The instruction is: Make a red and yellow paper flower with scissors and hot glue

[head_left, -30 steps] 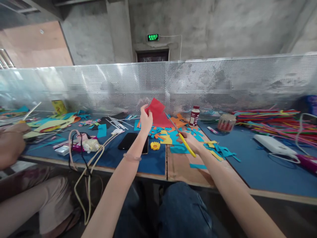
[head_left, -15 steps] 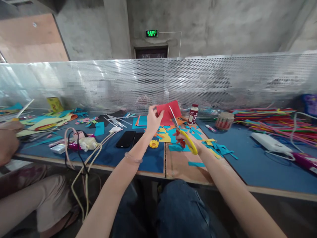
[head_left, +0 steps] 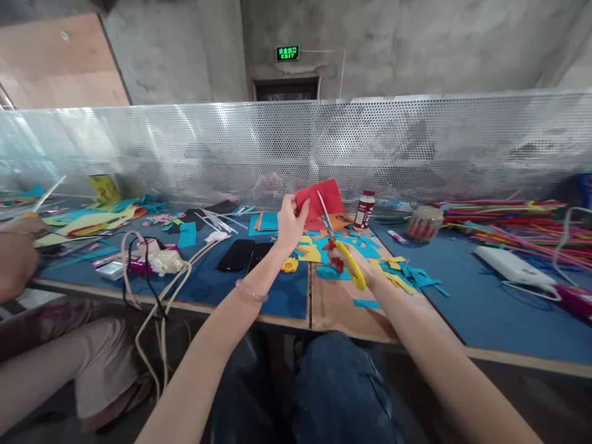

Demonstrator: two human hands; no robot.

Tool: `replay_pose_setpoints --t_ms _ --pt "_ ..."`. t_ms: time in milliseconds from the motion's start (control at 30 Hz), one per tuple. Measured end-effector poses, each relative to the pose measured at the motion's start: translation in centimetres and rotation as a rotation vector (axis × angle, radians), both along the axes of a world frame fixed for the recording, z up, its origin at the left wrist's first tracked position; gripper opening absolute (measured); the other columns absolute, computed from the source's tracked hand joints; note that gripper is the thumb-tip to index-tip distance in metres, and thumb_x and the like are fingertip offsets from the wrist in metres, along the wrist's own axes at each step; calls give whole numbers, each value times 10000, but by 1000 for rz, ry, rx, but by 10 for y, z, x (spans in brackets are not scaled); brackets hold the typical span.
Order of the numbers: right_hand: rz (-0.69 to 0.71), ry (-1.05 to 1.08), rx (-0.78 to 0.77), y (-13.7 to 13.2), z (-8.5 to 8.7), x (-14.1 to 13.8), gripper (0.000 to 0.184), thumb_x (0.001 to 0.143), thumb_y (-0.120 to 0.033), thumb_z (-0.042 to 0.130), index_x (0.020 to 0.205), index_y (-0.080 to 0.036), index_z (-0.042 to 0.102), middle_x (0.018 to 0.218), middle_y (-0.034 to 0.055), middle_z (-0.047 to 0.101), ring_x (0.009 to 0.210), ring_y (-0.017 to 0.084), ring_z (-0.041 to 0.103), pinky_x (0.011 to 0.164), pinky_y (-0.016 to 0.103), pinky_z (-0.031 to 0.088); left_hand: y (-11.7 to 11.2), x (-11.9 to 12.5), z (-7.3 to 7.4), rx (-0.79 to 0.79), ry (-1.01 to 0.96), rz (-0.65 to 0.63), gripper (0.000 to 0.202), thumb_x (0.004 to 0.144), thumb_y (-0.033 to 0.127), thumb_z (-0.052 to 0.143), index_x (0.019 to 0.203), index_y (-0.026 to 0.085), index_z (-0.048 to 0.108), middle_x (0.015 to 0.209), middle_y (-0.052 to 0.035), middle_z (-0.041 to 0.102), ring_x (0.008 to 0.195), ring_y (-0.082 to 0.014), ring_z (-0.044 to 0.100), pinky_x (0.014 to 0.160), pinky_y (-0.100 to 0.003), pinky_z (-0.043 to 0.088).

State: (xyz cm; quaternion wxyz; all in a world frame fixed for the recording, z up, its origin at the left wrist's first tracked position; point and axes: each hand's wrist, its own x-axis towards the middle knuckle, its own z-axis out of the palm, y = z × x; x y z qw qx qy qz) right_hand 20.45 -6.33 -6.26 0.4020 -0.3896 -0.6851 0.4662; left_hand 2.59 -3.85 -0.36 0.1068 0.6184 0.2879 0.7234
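Note:
My left hand (head_left: 290, 223) pinches a red sheet of paper (head_left: 321, 198) by its left edge and holds it up above the table. My right hand (head_left: 354, 266) grips scissors (head_left: 337, 243) with yellow and red handles. Their blades point up and sit at the lower edge of the red sheet. Under both hands lie several blue, yellow and orange paper scraps (head_left: 365, 253) on the blue table mat (head_left: 485, 308).
A glue bottle (head_left: 364, 210) and a round tub (head_left: 423, 223) stand behind the scraps. Two black phones (head_left: 245, 254) lie to the left, coloured sticks (head_left: 509, 225) and a white power bank (head_left: 506, 265) to the right. Another person's arm (head_left: 18, 259) works at far left. A perforated metal screen (head_left: 416, 148) backs the table.
The red sheet has turned from a tilted diamond to nearly level and moved right. The scissors swung from pointing left and flat to upright, with the blades at the sheet.

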Motion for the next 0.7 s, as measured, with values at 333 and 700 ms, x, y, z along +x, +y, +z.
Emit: replay_pose_setpoints --t_ms 333,700 --pt "-47 -20 3 -2 1 -3 226 757 -324 560 931 -180 547 605 -7 548 465 108 473 428 216 377 -2 2 0 -42 -12 -27 204 847 380 519 900 199 441 699 3 603 584 -98 568 497 -195 413" --pt "-59 -95 -27 -22 18 -7 320 877 -326 522 1149 -159 524 1145 78 555 962 194 575 806 396 497 -1 2 -2 -54 -13 -40 217 842 389 526 895 194 447 761 -18 600 637 -109 584 536 -215 458"
